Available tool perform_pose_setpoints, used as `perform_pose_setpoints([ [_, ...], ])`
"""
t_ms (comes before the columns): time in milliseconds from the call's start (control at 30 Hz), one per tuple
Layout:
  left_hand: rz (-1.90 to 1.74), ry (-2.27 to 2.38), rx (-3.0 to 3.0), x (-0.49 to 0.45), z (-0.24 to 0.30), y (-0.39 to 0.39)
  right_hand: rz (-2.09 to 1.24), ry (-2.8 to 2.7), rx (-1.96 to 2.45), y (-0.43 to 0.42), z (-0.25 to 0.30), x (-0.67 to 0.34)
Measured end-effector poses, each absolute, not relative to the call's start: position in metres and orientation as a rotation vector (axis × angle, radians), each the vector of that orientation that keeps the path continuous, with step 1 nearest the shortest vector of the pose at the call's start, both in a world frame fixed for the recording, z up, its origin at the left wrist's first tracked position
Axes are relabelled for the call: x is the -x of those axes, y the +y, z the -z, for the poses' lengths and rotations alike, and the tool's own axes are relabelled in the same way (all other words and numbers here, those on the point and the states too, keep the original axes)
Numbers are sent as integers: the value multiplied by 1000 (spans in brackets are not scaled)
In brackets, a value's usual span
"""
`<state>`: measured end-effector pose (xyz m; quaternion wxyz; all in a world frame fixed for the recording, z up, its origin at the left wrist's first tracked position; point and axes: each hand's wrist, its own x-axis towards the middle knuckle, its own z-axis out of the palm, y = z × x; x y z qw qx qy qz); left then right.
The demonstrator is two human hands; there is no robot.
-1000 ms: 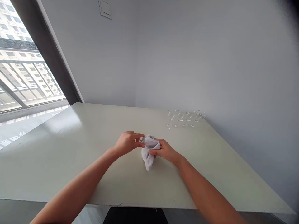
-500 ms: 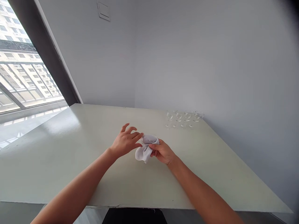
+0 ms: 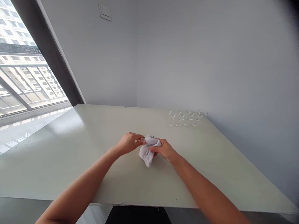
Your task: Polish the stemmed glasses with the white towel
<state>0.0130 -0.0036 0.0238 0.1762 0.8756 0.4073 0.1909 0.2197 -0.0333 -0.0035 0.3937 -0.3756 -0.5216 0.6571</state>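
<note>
A pale grey-white cloth point(image 3: 146, 154) is bunched in my right hand point(image 3: 164, 150), wrapped around a clear glass point(image 3: 151, 141) that lies sideways above the table. One corner of the cloth hangs down. My left hand point(image 3: 130, 143) pinches the glass's left end between thumb and fingers; which part of the glass this is, I cannot make out clearly. The cloth and my right fingers hide much of the glass.
Several clear stemmed glasses point(image 3: 181, 115) stand in a group near the table's back right edge, by the wall. The pale glossy table point(image 3: 70, 161) fills the lower view. Beyond its left side is a window point(image 3: 28, 71). A light switch point(image 3: 105, 10) is on the wall.
My left hand, spread open beside the glass before, has closed on its left end. The cloth's loose corner hangs a little lower. The view has shifted slightly.
</note>
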Motion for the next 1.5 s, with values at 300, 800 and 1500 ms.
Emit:
perform_pose_setpoints([
  [300,-942,1091,-3075,-13,-7,2,-1785,-1015,899,-31,10,-214],
  [800,-506,944,-2307,-10,-25,0,-1621,-1537,877,-33,-9,-235],
  [1500,-264,1011,-1872,-7,-31,3,-863,-2256,979,-28,-1,-244],
])
